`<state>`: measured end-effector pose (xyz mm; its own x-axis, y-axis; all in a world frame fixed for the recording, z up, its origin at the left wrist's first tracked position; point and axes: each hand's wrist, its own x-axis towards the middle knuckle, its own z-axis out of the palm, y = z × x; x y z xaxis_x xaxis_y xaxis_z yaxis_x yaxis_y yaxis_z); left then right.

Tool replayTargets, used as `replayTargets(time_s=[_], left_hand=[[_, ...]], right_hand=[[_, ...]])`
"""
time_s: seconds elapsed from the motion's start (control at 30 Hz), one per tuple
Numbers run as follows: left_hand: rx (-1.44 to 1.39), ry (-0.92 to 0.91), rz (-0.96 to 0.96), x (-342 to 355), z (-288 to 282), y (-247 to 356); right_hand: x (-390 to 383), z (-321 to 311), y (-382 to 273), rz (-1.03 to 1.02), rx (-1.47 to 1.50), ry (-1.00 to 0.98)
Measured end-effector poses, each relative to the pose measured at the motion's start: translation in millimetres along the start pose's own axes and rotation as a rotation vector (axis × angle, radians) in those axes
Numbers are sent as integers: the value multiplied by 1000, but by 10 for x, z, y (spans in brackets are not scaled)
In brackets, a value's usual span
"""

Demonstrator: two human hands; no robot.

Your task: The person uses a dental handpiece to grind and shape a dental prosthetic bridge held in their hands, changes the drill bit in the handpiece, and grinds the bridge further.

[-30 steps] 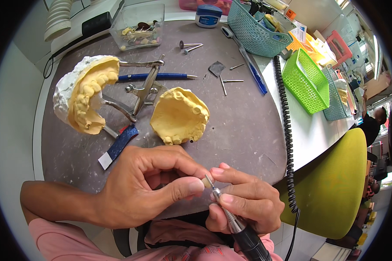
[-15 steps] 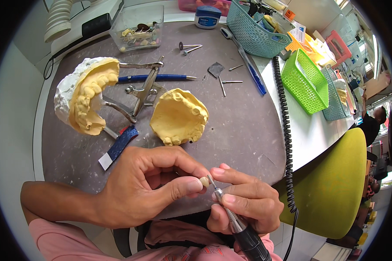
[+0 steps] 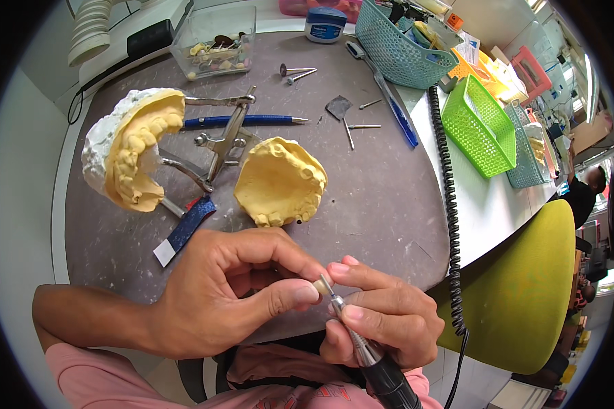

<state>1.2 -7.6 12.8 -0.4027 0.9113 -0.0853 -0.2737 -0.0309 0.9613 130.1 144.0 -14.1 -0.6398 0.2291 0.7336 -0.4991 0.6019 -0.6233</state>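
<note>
My left hand point(image 3: 225, 293) pinches a small cream tooth-like piece point(image 3: 320, 286) between thumb and index finger. My right hand point(image 3: 389, 317) grips a metal-and-black rotary handpiece point(image 3: 382, 378) like a pen, and its thin bur point(image 3: 327, 283) is at the small piece, the exact contact unclear. Beyond my hands lies a loose yellow dental cast point(image 3: 280, 180). At left, a yellow-and-white cast point(image 3: 133, 146) sits on a metal hinged articulator point(image 3: 222, 157). A dark blue strip point(image 3: 189, 228) with a white end lies just beyond my left hand.
A blue pen point(image 3: 252, 120), small metal burs point(image 3: 355, 127), a brush point(image 3: 392, 105), a clear box point(image 3: 211, 48) and a jar point(image 3: 324, 24) are farther back. Baskets point(image 3: 477, 123) stand at right beside a coiled cord point(image 3: 449, 198). A green chair point(image 3: 518, 286) and another person point(image 3: 583, 198) are at right.
My right hand and handpiece have shifted very slightly left. The grips on the small piece and handpiece look the same, and the things on the bench are unmoved.
</note>
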Motion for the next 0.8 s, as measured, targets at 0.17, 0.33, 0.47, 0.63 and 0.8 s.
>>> replayTargets(time_s=[0.17, 0.33, 0.47, 0.63, 0.8], left_hand=[[-10, 9, 3, 6, 8, 2], [-6, 7, -11, 7, 5, 2], [3, 8, -15, 7, 13, 13], [-26, 6, -7, 1, 10, 3], [-30, -1, -17, 14, 7, 9]], right_hand=[[-1, -4, -5, 8, -1, -5], [-1, 1, 1, 9, -2, -9], [-22, -1, -2, 16, 21, 25], [-13, 12, -14, 22, 10, 11], [13, -7, -10, 4, -22, -16]])
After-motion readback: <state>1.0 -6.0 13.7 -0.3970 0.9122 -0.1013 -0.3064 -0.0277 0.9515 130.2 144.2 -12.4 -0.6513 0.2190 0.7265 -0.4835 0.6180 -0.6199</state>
